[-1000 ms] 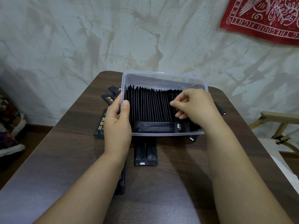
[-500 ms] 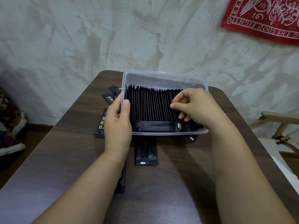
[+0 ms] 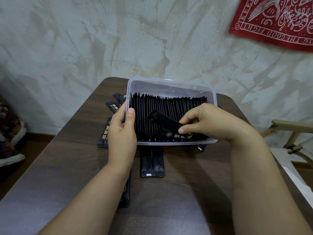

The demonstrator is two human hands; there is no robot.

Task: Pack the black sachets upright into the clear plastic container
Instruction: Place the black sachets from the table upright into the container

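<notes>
Though nearly packed, not done yet.

Lower half of frame: dark wood table (image 3: 169, 209).

Centre frame: clear plastic container (image 3: 171, 80). Thin-walled, probably flexes, so brace at a side wall.

Inside it: row of black sachets (image 3: 149, 112) standing on edge, tight fan, wall to wall.

Left hand (image 3: 122, 131) wrapped round container's left wall, thumb hooked over rim.

Right hand (image 3: 208, 121) at container's lower right, thumb and forefinger closed in a pinch.

Loose sachets (image 3: 152, 165) flat on table just below container, more at centre left.

Smallest: held sachet (image 3: 162, 121), pinched at its right end, tilted, left end raised over the row.

Handling guess: light, thin, floppy stick with a slick film face. Grip near an end seal, feed edge-first into a gap, and part the neighbours to avoid buckling.
</notes>
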